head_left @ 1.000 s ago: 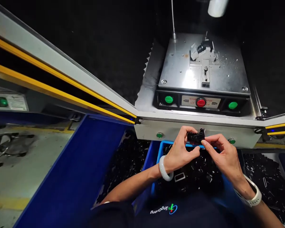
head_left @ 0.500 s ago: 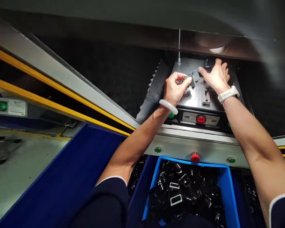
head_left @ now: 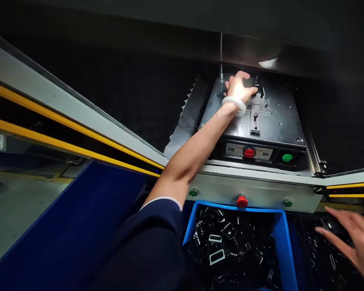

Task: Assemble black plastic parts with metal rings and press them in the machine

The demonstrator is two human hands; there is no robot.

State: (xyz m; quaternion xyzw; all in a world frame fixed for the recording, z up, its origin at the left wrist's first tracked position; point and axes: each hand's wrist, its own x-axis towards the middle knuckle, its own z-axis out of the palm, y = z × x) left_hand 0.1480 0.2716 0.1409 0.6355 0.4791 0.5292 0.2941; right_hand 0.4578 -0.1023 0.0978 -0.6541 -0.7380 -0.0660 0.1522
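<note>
My left hand (head_left: 237, 88), with a white bangle at its wrist, is over the metal fixture plate (head_left: 279, 125). Its thumb and fingers curl around a small dark grey part (head_left: 249, 83) at the fixture, mostly hidden by the hand and shadow. Just in front of the thumb are a light metal block and a slotted clamp bar (head_left: 255, 121). Low at the right edge, my right hand (head_left: 356, 234) is blurred, with thumb and fingers spread. A glossy dark part (head_left: 332, 225) shows between them, above the right-hand heap of parts (head_left: 332, 260); contact is unclear.
A blue bin (head_left: 286, 246) of glossy black parts stands below the machine's front. A red button (head_left: 249, 152) and a green button (head_left: 287, 157) sit on the fixture box. Below them is a red mushroom button (head_left: 242, 201). Yellow-striped guards (head_left: 79, 131) flank the opening.
My right hand has left the fixture and come down to the heap at right. My left hand has moved right and farther in, bringing its dark grey part to the fixture.
</note>
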